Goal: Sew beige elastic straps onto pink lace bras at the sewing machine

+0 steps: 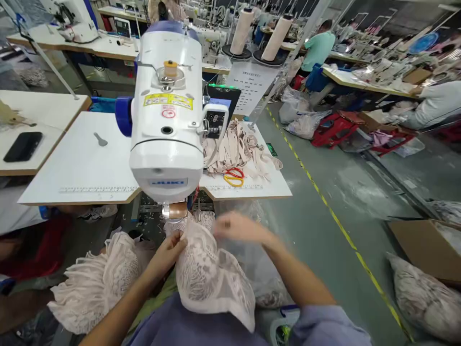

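Note:
A pale pink lace bra (pixel 205 274) hangs in front of my lap, its top edge just below the needle area of a white sewing machine (pixel 166 144). My left hand (pixel 169 252) pinches the bra's upper left edge between thumb and fingers. At the upper right of the cup is my right hand (pixel 239 227), smeared by motion, so its grip does not show. More lace (pixel 204 218) of the same colour lies under the machine head. To the left of my left arm sits a thick bundle of lace bras (pixel 99 278).
On the machine table (pixel 252 192) lie beige fabric strips (pixel 230 149) and red-and-yellow-handled scissors (pixel 234 177). A phone (pixel 23 146) lies on the left table. Two thread cones (pixel 242 31) stand behind. Other people work at the right; plastic bags and a cardboard box (pixel 425 247) line the floor.

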### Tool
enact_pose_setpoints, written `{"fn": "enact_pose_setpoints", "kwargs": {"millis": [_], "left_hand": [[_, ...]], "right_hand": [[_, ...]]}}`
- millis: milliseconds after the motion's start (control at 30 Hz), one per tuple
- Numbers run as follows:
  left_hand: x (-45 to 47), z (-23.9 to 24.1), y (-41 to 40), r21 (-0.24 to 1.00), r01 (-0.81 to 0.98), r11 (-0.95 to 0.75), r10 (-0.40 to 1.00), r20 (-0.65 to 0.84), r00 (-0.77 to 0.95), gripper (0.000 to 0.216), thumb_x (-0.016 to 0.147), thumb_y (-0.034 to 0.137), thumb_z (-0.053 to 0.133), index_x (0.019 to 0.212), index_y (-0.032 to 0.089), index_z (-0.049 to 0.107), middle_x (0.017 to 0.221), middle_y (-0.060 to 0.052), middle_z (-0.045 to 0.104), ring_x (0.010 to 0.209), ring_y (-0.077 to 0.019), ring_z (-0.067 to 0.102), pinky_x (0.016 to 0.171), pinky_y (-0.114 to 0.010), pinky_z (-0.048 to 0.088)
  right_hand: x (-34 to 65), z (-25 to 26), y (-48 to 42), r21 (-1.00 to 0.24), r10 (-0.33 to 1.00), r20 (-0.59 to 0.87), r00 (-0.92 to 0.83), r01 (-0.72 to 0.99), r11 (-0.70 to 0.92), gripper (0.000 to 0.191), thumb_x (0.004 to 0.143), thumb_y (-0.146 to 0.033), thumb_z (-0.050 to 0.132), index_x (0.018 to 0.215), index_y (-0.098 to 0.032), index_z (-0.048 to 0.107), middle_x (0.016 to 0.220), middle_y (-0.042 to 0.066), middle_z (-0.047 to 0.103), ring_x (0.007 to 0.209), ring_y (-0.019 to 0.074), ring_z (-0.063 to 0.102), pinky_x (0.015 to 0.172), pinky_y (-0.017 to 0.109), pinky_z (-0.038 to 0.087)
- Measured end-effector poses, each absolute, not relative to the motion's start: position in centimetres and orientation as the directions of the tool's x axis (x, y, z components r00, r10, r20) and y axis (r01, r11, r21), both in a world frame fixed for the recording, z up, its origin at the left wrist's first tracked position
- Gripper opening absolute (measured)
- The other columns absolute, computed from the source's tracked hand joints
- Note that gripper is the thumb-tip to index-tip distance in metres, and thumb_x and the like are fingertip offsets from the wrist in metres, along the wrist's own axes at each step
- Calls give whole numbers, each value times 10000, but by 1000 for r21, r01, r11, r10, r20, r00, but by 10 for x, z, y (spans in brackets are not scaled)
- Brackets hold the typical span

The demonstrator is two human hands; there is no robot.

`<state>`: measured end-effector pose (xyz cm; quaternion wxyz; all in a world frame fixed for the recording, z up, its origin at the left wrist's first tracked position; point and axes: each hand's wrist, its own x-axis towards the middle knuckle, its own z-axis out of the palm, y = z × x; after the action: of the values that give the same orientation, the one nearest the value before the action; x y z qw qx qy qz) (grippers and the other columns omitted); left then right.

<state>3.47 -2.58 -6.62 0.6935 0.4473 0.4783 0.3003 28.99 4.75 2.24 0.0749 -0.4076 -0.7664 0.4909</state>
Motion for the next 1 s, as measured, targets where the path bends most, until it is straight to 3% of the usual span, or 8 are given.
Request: {"fn": "enact_pose_setpoints", "kwargs": {"millis": [67, 200, 400, 467, 567, 700, 867, 1000], "left_hand": [[39, -63, -26, 931, 117, 347, 869, -365, 334, 467, 851, 622, 584, 731, 182, 481, 701, 33, 452, 650, -113, 421, 630, -236, 374], [45, -56, -30, 927, 279, 250, 906, -326, 269, 496, 885, 632, 484, 651, 203, 398, 637, 37, 370, 616, -123, 369, 602, -250, 325], [34, -49, -34, 894, 425, 139, 954, -236, 185, 459, 936, 549, 435, 635, 209, 366, 613, 33, 361, 596, -128, 394, 582, -252, 314], [36, -44, -34, 869, 488, 76, 962, -193, 194, 402, 956, 492, 439, 678, 201, 457, 619, 29, 418, 595, -130, 436, 581, -250, 326], [48, -31, -32, 820, 569, -68, 953, -115, 279, 286, 976, 378, 437, 1097, 185, 611, 631, 33, 533, 562, -132, 500, 562, -244, 346], [53, -9, -20, 649, 589, -482, 845, 167, 508, 388, 999, 265, 363, 1308, 212, 592, 661, 5, 635, 579, -134, 568, 569, -242, 376], [22, 2, -1, 405, 827, -390, 919, 230, 321, 420, 1001, 304, 375, 1317, 176, 620, 713, -39, 708, 608, -148, 622, 549, -230, 401], [7, 4, 5, 527, 819, -227, 974, 143, 177, 416, 1007, 354, 394, 1312, 208, 636, 934, -66, 774, 728, -154, 690, 621, -220, 464]], "right_hand": [[311, 4, 112, -662, 987, -93, -133, 749, 39, 440, 983, -529, 432, 936, -168, 681, 801, 47, 677, 737, 164, 575, 655, 262, 413], [338, -18, 225, -468, 942, 83, 324, 848, -250, 330, 897, -412, 590, 1034, -124, 674, 1007, 139, 697, 926, 237, 593, 742, 306, 423], [352, -21, 242, -499, 937, 188, 296, 850, -168, 274, 923, -343, 523, 875, -148, 709, 1048, 130, 676, 977, 235, 585, 837, 336, 428], [351, -20, 218, -647, 926, 228, 302, 758, -88, 293, 908, -403, 546, 842, -163, 700, 1026, 99, 661, 955, 211, 580, 809, 311, 449], [332, -18, 166, -967, 976, -6, 217, 249, -61, 323, 787, -513, 678, 788, -193, 637, 750, 4, 585, 646, 126, 509, 553, 225, 419], [286, -17, 84, -920, 943, -277, -187, -231, -316, 374, 654, -458, 845, 819, -211, 618, 616, -63, 524, 470, 63, 410, 418, 167, 359], [245, -29, 38, -935, 928, -289, -234, -140, -326, 362, 812, -546, 730, 893, -196, 689, 643, -2, 635, 566, 122, 596, 530, 224, 516], [227, -31, 55, -982, 964, -179, -195, -19, -187, 292, 827, -475, 726, 930, -205, 679, 664, -6, 645, 574, 131, 607, 562, 247, 526]]}}
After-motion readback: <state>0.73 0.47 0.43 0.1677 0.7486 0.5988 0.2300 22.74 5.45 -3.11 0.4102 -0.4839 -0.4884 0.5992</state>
